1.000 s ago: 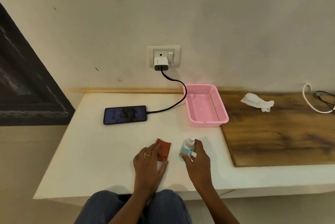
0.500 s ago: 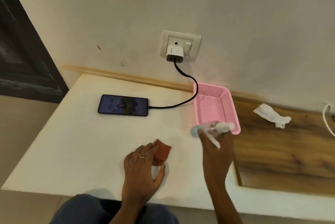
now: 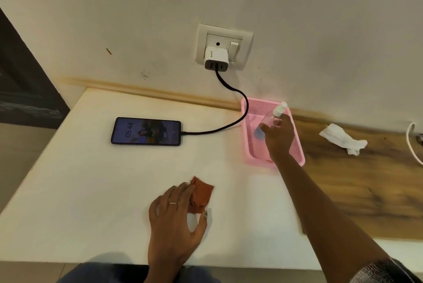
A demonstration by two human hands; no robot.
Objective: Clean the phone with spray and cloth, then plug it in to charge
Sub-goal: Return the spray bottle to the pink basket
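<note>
We see pink basket (image 3: pixel 297 152) at counter (image 3: pixel 91 191) back, crumpled tissue (image 3: pixel 343 138) beyond. Right hand (image 3: pixel 280 136) grips spray bottle (image 3: pixel 275 114) over basket. Left hand (image 3: pixel 176 221), fingers spread, presses rust cloth (image 3: pixel 202 193). Phone (image 3: pixel 146 131) flat, screen lit (05:44), black cable (image 3: pixel 229 122) plugged into white charger (image 3: pixel 216 58).

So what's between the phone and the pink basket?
The black charging cable runs from the phone past the pink basket, over bare white table, in the head view.

The dark phone (image 3: pixel 146 131) lies flat, screen lit, beyond the left hand (image 3: pixel 176 218), black cable (image 3: pixel 231 108) plugged in. The clear spray bottle (image 3: pixel 275 114) tilts in the right hand (image 3: pixel 278 134). The rust-orange cloth (image 3: pixel 201 194) lies under the left fingers.
</note>
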